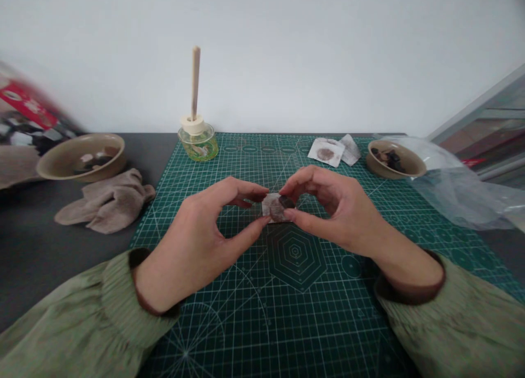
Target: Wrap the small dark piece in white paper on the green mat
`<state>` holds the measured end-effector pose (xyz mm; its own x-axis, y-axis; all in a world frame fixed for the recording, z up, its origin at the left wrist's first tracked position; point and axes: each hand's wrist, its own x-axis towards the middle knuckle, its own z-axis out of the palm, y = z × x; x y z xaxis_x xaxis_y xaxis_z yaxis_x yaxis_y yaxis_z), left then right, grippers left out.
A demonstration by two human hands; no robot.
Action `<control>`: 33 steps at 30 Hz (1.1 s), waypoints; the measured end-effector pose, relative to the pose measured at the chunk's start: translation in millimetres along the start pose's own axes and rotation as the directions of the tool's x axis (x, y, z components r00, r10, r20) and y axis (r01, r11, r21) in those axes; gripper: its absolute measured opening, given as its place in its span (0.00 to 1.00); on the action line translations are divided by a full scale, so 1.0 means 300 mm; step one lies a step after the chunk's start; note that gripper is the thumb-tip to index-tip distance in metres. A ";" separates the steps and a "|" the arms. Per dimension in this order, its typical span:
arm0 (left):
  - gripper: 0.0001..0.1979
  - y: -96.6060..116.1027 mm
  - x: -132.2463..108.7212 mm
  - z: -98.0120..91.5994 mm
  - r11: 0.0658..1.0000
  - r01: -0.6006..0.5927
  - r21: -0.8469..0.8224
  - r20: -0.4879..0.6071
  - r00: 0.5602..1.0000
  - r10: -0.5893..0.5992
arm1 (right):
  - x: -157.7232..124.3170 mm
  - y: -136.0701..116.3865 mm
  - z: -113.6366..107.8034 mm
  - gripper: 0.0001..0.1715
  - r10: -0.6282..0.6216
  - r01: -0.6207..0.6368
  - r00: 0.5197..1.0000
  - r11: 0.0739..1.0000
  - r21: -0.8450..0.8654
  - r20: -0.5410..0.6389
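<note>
Over the green cutting mat (pixel 295 318), a rubbery sheet printed with a pale grid and a nest of hexagons, the person holds a small white square (pixel 274 208) just above the surface, about the middle of the mat. It looks like thin, papery fabric with a round brown stain or filling showing through. The left hand (pixel 205 238) pinches its left edge between thumb and forefinger, the other fingers curled loosely behind. The right hand (pixel 334 208) closes on the right edge in the same way, fingertips nearly meeting, with a small dark lump (pixel 286 202) pressed at the square's upper corner; whether it lies on the square or inside it, I cannot tell. Both wrists come out of soft, olive-green gathered sleeves. Farther back on the mat lie two more flat white sachets (pixel 328 151), one with the same brown round patch. Just beside them is a shallow tan bowl (pixel 406 169) of dark chunks, partly overlapped by a crumpled clear plastic bag (pixel 459 195). At the mat's far left corner stands a squat glass jar (pixel 198 145) with a wooden stick (pixel 196 82) upright in it. On the dark table (pixel 36 252) to the left sit another tan bowl (pixel 61 160) and a limp beige cloth (pixel 109 203).
</note>
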<state>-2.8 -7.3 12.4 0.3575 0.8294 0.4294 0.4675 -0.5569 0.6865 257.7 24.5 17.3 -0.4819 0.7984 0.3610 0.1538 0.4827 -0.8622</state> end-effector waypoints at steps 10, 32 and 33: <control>0.22 -0.077 -0.022 0.024 0.922 -0.223 0.316 0.276 0.951 0.135 | 0.003 0.061 -0.030 0.14 -0.045 0.096 0.994 0.777 -0.622 0.097; 0.25 -0.078 -0.019 0.019 0.925 -0.224 0.306 0.313 0.942 0.124 | 0.009 0.088 -0.032 0.05 0.006 0.054 0.990 0.905 -0.422 0.141; 0.25 -0.081 -0.019 0.019 0.923 -0.227 0.311 0.316 0.941 0.125 | 0.008 0.087 -0.036 0.06 0.022 0.041 0.989 0.913 -0.406 0.148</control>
<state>-11.4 1.2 -10.0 0.6500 0.6963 0.3043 0.6016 -0.7162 0.3538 269.8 42.8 -0.5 -0.6008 0.7466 0.2856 0.4712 0.6194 -0.6280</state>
